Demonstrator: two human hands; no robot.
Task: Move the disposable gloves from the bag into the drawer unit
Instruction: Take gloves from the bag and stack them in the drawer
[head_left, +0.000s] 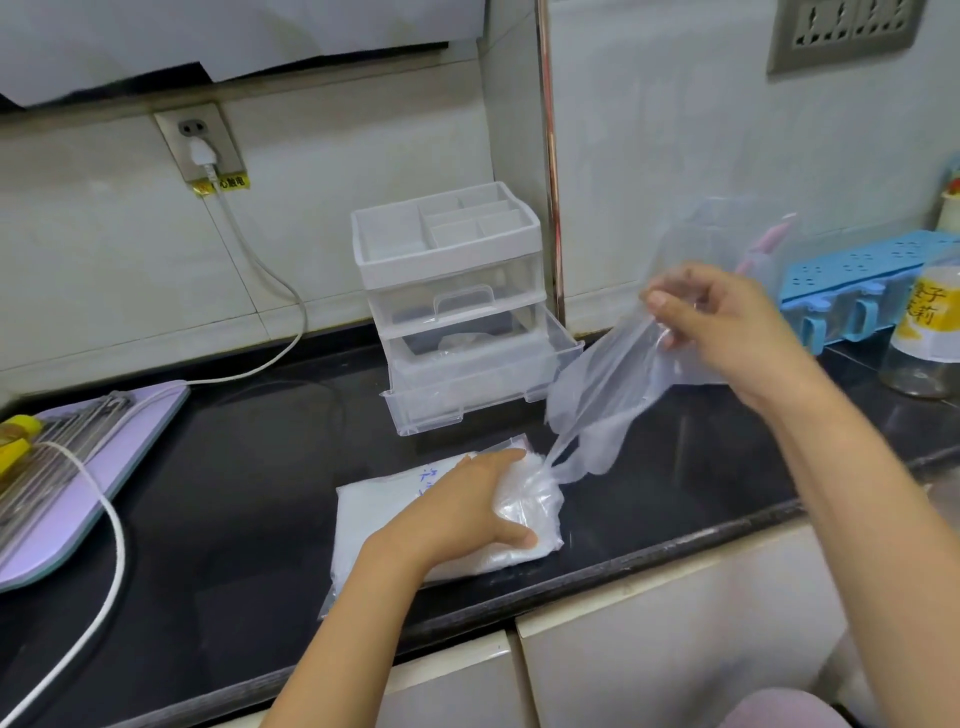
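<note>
A flat clear bag (384, 509) packed with white disposable gloves lies on the black counter near its front edge. My left hand (467, 512) grips the bag at its right, open end. My right hand (727, 322), raised to the right, pinches a thin clear glove (597, 405) whose fingers still trail down into the bag's mouth. Behind stands a clear plastic drawer unit (447, 270) with a divided white tray on top. Its bottom drawer (478, 379) is pulled out, and something crumpled and clear lies inside.
A lilac board (130, 431) with metal skewers and a yellow item sits at the left, and a white cable (109, 519) crosses it. At the right are a blue box (857, 280) and a glass jar (924, 332). The counter (234, 493) ends in a front edge above white cabinets.
</note>
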